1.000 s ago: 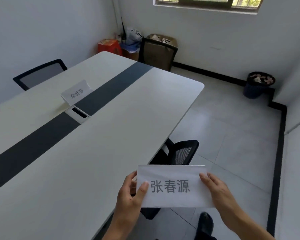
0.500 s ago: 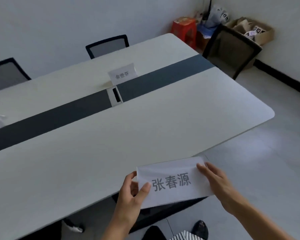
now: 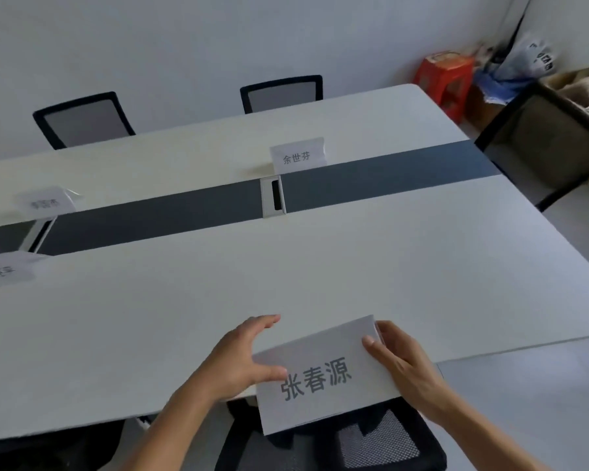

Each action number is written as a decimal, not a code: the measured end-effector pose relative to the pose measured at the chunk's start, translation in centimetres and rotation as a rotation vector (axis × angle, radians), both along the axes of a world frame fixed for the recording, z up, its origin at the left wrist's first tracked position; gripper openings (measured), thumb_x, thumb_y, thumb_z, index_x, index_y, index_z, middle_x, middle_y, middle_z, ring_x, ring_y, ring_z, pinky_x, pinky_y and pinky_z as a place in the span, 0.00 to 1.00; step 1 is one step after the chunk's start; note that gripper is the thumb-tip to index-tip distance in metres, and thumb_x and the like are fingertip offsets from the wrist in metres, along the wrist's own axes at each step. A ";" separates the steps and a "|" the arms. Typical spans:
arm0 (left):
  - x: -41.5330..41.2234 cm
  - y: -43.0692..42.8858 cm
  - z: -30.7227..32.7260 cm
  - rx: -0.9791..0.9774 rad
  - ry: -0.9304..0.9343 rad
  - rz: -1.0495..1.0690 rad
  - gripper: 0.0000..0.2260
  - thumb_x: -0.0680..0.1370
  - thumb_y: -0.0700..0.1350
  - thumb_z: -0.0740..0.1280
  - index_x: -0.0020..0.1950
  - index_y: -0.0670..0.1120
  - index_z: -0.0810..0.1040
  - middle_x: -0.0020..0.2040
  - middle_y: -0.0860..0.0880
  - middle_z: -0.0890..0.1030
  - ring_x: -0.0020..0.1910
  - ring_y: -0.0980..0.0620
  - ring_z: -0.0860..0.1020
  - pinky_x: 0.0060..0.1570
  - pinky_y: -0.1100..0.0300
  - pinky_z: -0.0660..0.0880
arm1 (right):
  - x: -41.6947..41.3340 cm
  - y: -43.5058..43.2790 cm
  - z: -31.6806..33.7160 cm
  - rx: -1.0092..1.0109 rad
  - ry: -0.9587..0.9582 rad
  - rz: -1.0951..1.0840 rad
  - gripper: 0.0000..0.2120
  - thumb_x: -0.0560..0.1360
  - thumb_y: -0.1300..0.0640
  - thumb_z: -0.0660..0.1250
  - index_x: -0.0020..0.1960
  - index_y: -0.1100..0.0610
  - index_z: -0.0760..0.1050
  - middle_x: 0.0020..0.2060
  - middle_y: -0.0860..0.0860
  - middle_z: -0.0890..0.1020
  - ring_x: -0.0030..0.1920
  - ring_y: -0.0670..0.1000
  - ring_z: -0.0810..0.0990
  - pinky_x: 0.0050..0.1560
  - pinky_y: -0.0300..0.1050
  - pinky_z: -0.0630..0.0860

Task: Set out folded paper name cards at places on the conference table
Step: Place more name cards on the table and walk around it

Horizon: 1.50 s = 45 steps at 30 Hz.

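Note:
I hold a folded white name card (image 3: 323, 375) with large grey characters at the near edge of the white conference table (image 3: 218, 300). My left hand (image 3: 242, 358) pinches its left edge with the thumb on the front and the fingers spread behind. My right hand (image 3: 402, 362) grips its right edge. A standing name card (image 3: 298, 156) sits across the table behind the dark centre strip (image 3: 388, 178). Two more cards stand at the left: the far-left name card (image 3: 46, 202) and the near-left name card (image 3: 2, 273), both blurred.
A cable port (image 3: 273, 197) sits in the centre strip. Two mesh chairs (image 3: 82, 120) (image 3: 283, 93) stand at the far side, one chair (image 3: 364, 440) is below my hands, another (image 3: 538, 144) is at the table's right end. A red stool (image 3: 444, 79) and boxes fill the corner.
My view has swung left and closer to the table. The card has moved forward over the table's near edge, and my left fingers have spread out behind it.

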<state>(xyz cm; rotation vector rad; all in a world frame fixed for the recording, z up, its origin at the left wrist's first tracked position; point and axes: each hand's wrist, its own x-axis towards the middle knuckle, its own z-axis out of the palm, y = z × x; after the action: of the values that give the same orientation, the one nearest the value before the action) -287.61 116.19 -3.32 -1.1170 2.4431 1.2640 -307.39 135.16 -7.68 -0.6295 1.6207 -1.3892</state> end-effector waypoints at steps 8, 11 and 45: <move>-6.7 -5.9 -4.4 0.201 -0.048 -0.182 0.11 0.68 0.47 0.74 0.48 0.49 0.80 0.47 0.52 0.84 0.46 0.54 0.82 0.49 0.57 0.79 | -3.0 -5.2 -3.8 0.026 0.071 -0.012 0.13 0.75 0.48 0.65 0.54 0.55 0.76 0.50 0.52 0.84 0.52 0.54 0.83 0.50 0.51 0.79; -8.0 -8.8 -6.3 0.118 -0.081 -0.207 0.10 0.67 0.47 0.73 0.47 0.51 0.80 0.46 0.53 0.83 0.45 0.54 0.81 0.48 0.55 0.79 | -3.5 -6.6 -6.0 0.163 0.186 0.036 0.14 0.75 0.44 0.63 0.57 0.49 0.75 0.53 0.44 0.83 0.56 0.45 0.80 0.54 0.47 0.75; -30.4 -28.6 -18.0 -0.775 -0.028 -0.324 0.13 0.79 0.47 0.59 0.63 0.48 0.69 0.56 0.48 0.77 0.55 0.44 0.73 0.56 0.50 0.63 | -11.4 -13.3 -20.6 0.775 1.109 0.262 0.31 0.76 0.35 0.46 0.75 0.47 0.59 0.75 0.54 0.60 0.76 0.57 0.54 0.71 0.58 0.53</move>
<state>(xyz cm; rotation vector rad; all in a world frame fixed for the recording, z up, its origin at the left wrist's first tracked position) -317.98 87.61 -21.30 -0.7815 3.0048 0.1879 -318.78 121.87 -28.27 -1.1484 2.5627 -0.0441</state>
